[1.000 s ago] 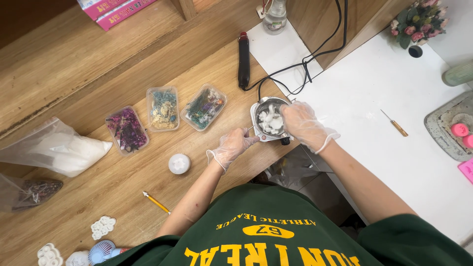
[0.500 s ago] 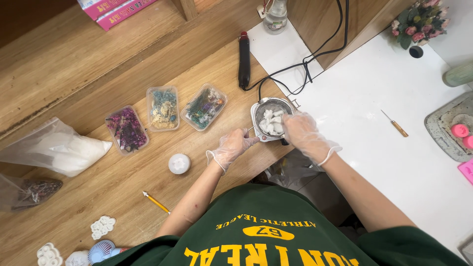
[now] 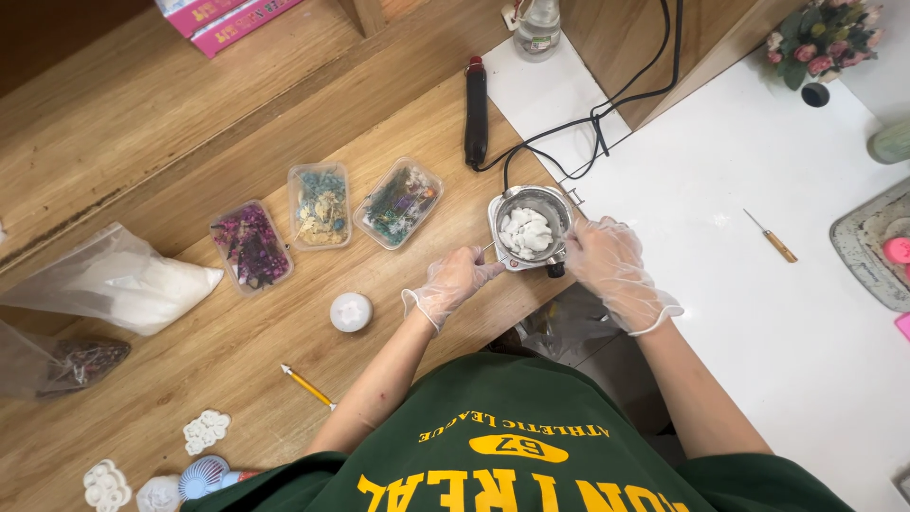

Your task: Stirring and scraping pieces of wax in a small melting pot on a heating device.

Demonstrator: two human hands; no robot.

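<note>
The gloved left hand (image 3: pixel 453 282) pinches the pot's handle at its left side. The gloved right hand (image 3: pixel 611 261) rests half-open against the right side of the pot (image 3: pixel 531 228), gripping nothing. The pot holds white wax chunks (image 3: pixel 524 231) and sits on a small heater at the wooden table's (image 3: pixel 237 341) edge, with three trays of dried flowers (image 3: pixel 322 213) to its left.

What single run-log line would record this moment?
left hand: grips pot handle | right hand: open beside metal pot | pot: white chunks inside
</note>
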